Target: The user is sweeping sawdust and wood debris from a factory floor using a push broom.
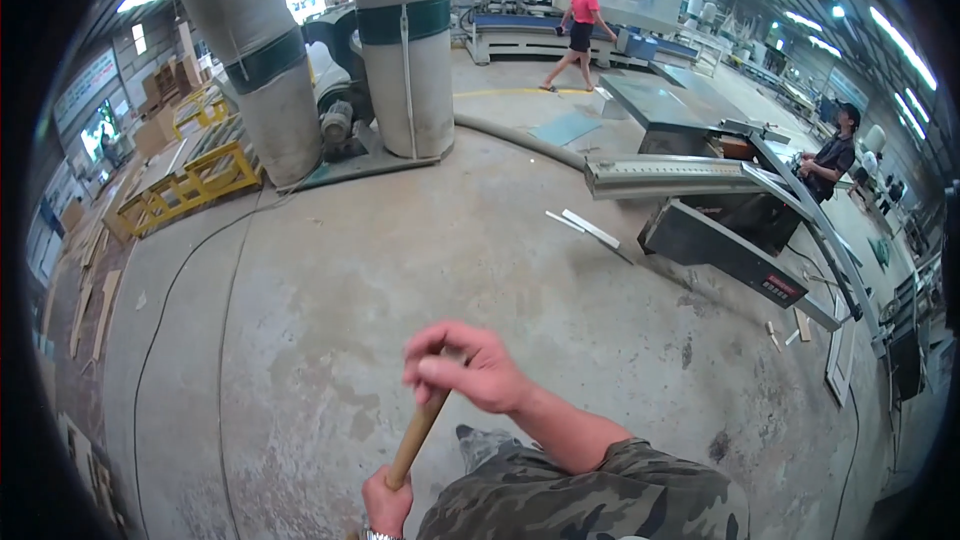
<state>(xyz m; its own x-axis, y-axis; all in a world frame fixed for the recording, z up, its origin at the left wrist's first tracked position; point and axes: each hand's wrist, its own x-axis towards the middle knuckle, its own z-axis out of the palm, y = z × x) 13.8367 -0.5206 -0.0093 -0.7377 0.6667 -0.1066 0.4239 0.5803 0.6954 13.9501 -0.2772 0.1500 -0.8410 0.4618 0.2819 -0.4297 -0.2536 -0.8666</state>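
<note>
A light brown wooden pole (416, 437) slants up in front of me, its lower part running out of sight below my grip. My left hand (386, 503), with a metal-banded watch at the wrist, is wrapped round the pole low down near the bottom edge. Higher up, my right hand (467, 368) curls its fingers over the pole's upper end and hides its tip. The right forearm comes out of a camouflage sleeve (640, 485). What the pole's lower end carries, if anything, is out of view.
Two tall dust-collector bags (405, 50) stand ahead left, near a yellow-framed roller conveyor (190, 185). A sliding table saw (720, 255) stands right, with white strips (590, 229) on the floor nearby. A thin cable (160, 325) crosses the left floor. One person (580, 25) walks; another (832, 155) stands right.
</note>
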